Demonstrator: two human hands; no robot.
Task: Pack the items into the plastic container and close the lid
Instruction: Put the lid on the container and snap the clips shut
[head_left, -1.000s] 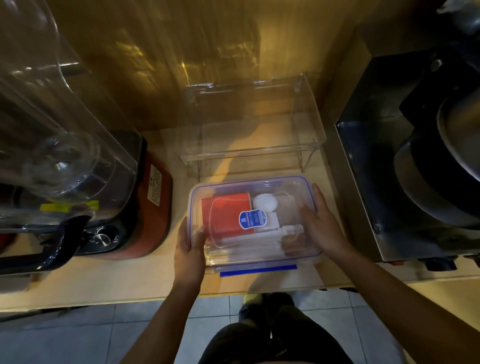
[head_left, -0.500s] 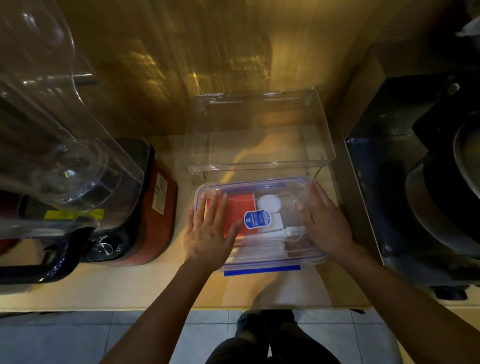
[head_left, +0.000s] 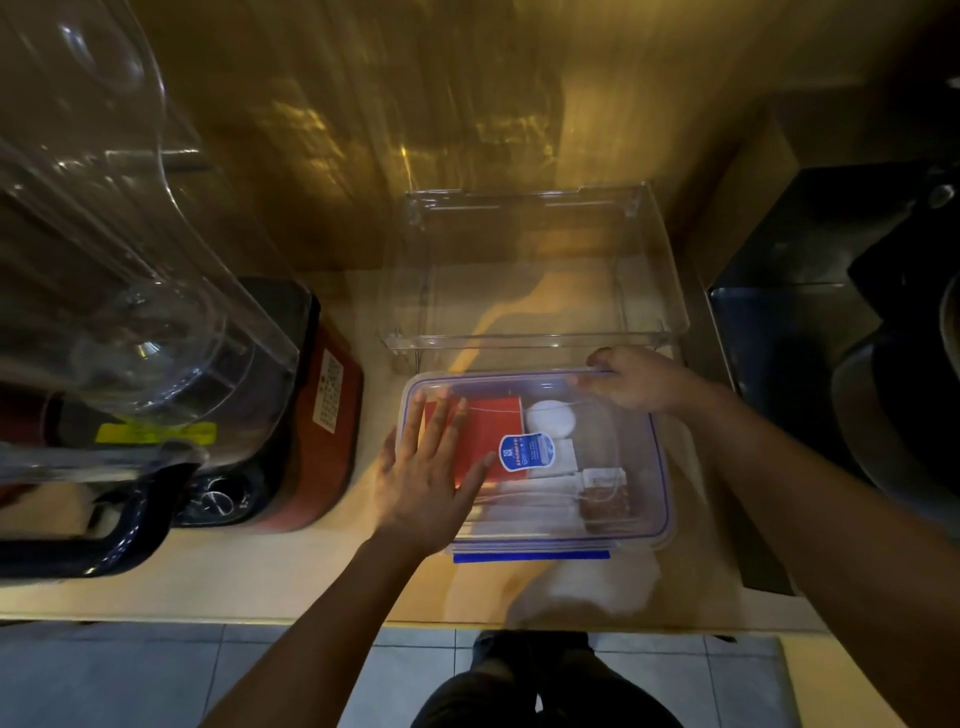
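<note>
A clear plastic container (head_left: 655, 499) with a blue-trimmed lid (head_left: 613, 415) sits on the wooden counter, its blue front latch (head_left: 530, 556) facing me. Through the lid I see a red packet (head_left: 493, 431), a white round item (head_left: 550, 421), a blue sticker (head_left: 526, 453) and a brown packet (head_left: 605, 501). My left hand (head_left: 431, 467) lies flat on the lid's left half, fingers spread. My right hand (head_left: 636, 382) curls over the lid's far right edge, fingers closed on the rim.
A clear acrylic stand (head_left: 535, 270) rises just behind the container. A red and black appliance (head_left: 311, 415) with a big clear jug (head_left: 104, 260) stands to the left. A dark metal appliance (head_left: 841, 364) fills the right. The counter edge (head_left: 311, 621) runs below.
My right hand has moved from the lid's right side up to its far right edge and curled over the rim. My left hand stays pressed flat on the lid's left half.
</note>
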